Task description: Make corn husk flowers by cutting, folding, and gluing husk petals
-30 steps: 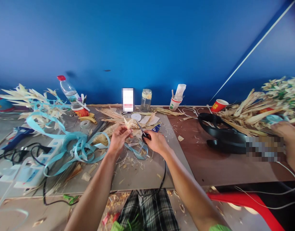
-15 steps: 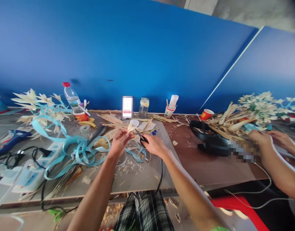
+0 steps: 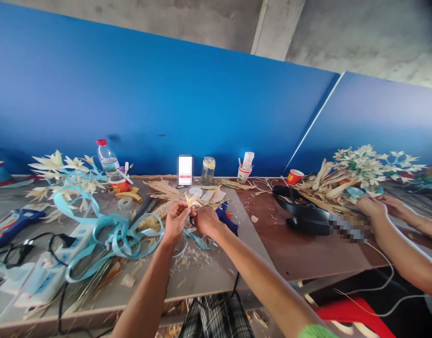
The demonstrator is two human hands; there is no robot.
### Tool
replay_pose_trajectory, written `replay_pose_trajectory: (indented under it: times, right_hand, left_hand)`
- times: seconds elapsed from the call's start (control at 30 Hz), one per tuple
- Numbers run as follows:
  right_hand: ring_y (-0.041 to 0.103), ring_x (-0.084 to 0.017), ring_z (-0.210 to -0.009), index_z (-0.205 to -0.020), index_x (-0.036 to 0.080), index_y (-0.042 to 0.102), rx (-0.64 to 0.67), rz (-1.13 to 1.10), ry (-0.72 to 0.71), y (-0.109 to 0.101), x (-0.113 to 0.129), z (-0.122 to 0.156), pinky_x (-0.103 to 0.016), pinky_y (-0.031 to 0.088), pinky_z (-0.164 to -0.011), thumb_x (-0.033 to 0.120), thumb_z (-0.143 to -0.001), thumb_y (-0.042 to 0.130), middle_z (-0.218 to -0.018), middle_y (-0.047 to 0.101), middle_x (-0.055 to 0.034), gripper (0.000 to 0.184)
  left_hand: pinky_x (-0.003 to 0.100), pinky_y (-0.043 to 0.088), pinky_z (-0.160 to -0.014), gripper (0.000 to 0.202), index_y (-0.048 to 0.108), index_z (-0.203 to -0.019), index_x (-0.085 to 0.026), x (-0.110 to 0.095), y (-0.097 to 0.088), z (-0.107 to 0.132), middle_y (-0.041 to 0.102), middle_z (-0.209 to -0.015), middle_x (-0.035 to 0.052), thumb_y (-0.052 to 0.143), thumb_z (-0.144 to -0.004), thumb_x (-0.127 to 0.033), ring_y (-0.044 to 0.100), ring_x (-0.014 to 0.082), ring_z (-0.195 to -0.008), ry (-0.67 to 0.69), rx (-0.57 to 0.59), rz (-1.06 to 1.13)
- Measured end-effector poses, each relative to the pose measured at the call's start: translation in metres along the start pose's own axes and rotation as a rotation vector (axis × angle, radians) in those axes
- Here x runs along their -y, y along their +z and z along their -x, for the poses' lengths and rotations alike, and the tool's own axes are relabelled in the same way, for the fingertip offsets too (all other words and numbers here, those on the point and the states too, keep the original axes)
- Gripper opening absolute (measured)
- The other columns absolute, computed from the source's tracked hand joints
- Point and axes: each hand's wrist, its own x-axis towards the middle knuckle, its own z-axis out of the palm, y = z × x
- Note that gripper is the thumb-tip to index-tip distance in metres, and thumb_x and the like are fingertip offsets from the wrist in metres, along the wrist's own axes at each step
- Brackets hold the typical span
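head view: left hand [image 3: 175,220] pinches husk [image 3: 190,200], paper cup [image 3: 242,175] holds tissue [image 3: 248,158].

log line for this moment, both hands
left hand: pinching husk flower | right hand: gripping scissors beside it | near: blue glue gun

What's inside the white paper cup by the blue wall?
A white folded paper and a thin stick poke out of the white cup; its wall hides anything lower.

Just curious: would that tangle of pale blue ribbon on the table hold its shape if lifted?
Probably not: the blue ribbon lies in loose, drooping loops, so likely floppy. It looks thin and flat, so probably very light, sliding easily when pushed.
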Motion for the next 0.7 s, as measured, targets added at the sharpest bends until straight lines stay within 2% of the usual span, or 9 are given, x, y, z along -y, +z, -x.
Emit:
replay_pose_trajectory:
  times: [0.07,0.2,0.33,0.4,0.47,0.57,0.63,0.7]
  right_hand:
    - [0.066,-0.027,-0.094,-0.095,0.013,0.068,0.005,-0.008,0.024,0.006,0.003,-0.003,-0.034,0.048,-0.077,0.021,-0.086,0.045,-0.1,0.068,-0.0171,0.026]
    - [0.067,-0.025,-0.091,-0.107,0.017,0.065,0.01,-0.039,0.05,0.015,0.002,-0.002,-0.032,0.051,-0.072,0.026,-0.084,0.05,-0.116,0.061,-0.0156,0.028]
    - [0.067,-0.023,-0.09,-0.109,0.019,0.064,0.019,-0.101,0.068,0.015,-0.001,0.004,-0.03,0.051,-0.072,0.029,-0.084,0.05,-0.131,0.05,-0.0159,0.03]
    - [0.067,-0.022,-0.091,-0.108,0.019,0.064,-0.001,-0.146,0.068,0.012,-0.003,0.007,-0.03,0.05,-0.072,0.027,-0.085,0.048,-0.132,0.05,-0.0151,0.029]
    - [0.066,-0.022,-0.092,-0.104,0.018,0.064,-0.069,-0.217,0.082,0.007,-0.006,0.009,-0.03,0.049,-0.074,0.024,-0.087,0.044,-0.12,0.06,-0.0145,0.027]
    - [0.063,-0.021,-0.093,-0.093,0.015,0.066,-0.291,-0.418,0.089,0.001,-0.01,0.009,-0.03,0.047,-0.08,0.019,-0.089,0.04,-0.098,0.067,-0.0118,0.026]
    - [0.062,-0.018,-0.093,-0.092,0.015,0.065,-0.435,-0.615,0.052,0.0,-0.012,0.008,-0.027,0.046,-0.082,0.018,-0.087,0.043,-0.096,0.066,-0.0091,0.023]
    - [0.061,-0.015,-0.088,-0.095,0.016,0.065,-0.505,-0.826,0.007,0.003,-0.011,0.007,-0.024,0.048,-0.077,0.02,-0.085,0.046,-0.098,0.065,-0.0074,0.021]
  left_hand:
    - [0.025,0.046,-0.062,0.03,0.053,-0.079,-0.019,0.0,-0.001,-0.001,0.067,-0.075,-0.0011,0.076,-0.063,-0.029,0.061,0.011,-0.058,-0.016,-0.001,-0.003]
    - [0.026,0.047,-0.063,0.03,0.053,-0.078,-0.02,0.001,-0.001,-0.001,0.067,-0.073,-0.0009,0.076,-0.061,-0.031,0.061,0.0114,-0.058,-0.03,0.002,-0.009]
    - [0.024,0.045,-0.06,0.03,0.054,-0.079,-0.019,0.004,-0.003,-0.002,0.067,-0.073,-0.0011,0.076,-0.062,-0.029,0.061,0.0104,-0.056,-0.026,0.012,0.005]
    - [0.023,0.044,-0.059,0.029,0.054,-0.079,-0.019,0.005,-0.003,-0.002,0.067,-0.074,-0.0013,0.076,-0.063,-0.027,0.061,0.01,-0.057,-0.022,0.017,-0.002]
    - [0.023,0.045,-0.06,0.028,0.054,-0.079,-0.018,0.005,-0.003,-0.001,0.067,-0.073,-0.0014,0.076,-0.063,-0.027,0.06,0.0099,-0.057,-0.025,0.02,-0.009]
    - [0.025,0.046,-0.063,0.028,0.055,-0.08,-0.017,0.003,0.0,0.0,0.066,-0.072,-0.0007,0.076,-0.064,-0.028,0.06,0.0106,-0.059,-0.024,0.024,-0.024]
    - [0.025,0.046,-0.063,0.03,0.056,-0.081,-0.016,0.002,0.001,0.001,0.065,-0.071,-0.0005,0.076,-0.064,-0.029,0.06,0.0111,-0.06,-0.017,0.021,-0.039]
    - [0.025,0.046,-0.063,0.03,0.057,-0.082,-0.016,0.003,0.002,0.001,0.065,-0.072,-0.0006,0.077,-0.063,-0.03,0.059,0.0112,-0.06,-0.01,0.015,-0.048]
